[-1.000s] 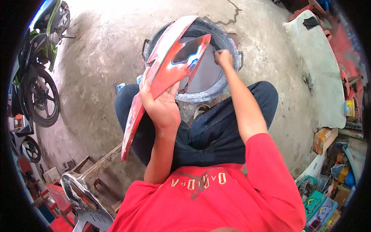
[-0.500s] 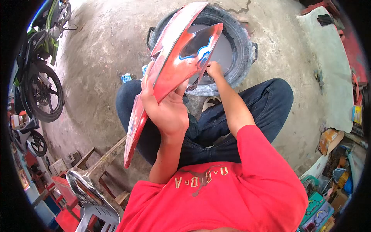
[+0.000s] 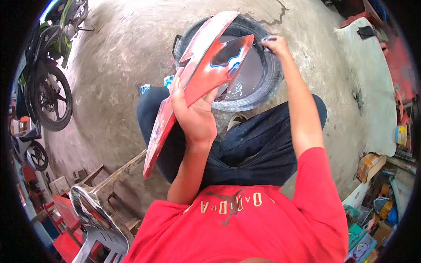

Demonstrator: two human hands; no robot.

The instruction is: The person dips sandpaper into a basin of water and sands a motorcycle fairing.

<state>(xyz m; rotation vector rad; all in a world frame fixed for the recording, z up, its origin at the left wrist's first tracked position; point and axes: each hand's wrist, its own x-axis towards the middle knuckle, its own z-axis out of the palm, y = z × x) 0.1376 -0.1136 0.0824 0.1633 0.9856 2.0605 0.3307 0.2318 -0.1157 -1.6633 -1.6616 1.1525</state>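
Observation:
My left hand (image 3: 195,117) is closed around the lower middle of a motorcycle fairing panel (image 3: 204,79), raised and tilted in front of me. The panel is long and pointed, red with patchy white worn areas and a dark patch edged in blue and white. Above the right rim of a round black tub (image 3: 274,83), my right hand (image 3: 276,45) pinches a small dark piece (image 3: 267,40), too blurred to name surely. Greyish water (image 3: 250,81) with ripples and bubbles lies in the tub, partly hidden behind the panel.
Motorcycles (image 3: 52,94) stand at the left. A grey plastic chair (image 3: 103,228) and a wooden frame (image 3: 123,173) are at lower left. Blue-and-white packets (image 3: 145,88) lie by my knee. A pale sheet (image 3: 372,87), a cardboard box (image 3: 372,166) and clutter line the right.
My right hand has moved up and right, from beside the panel's edge over the water to above the tub's right rim. My left hand still holds the panel.

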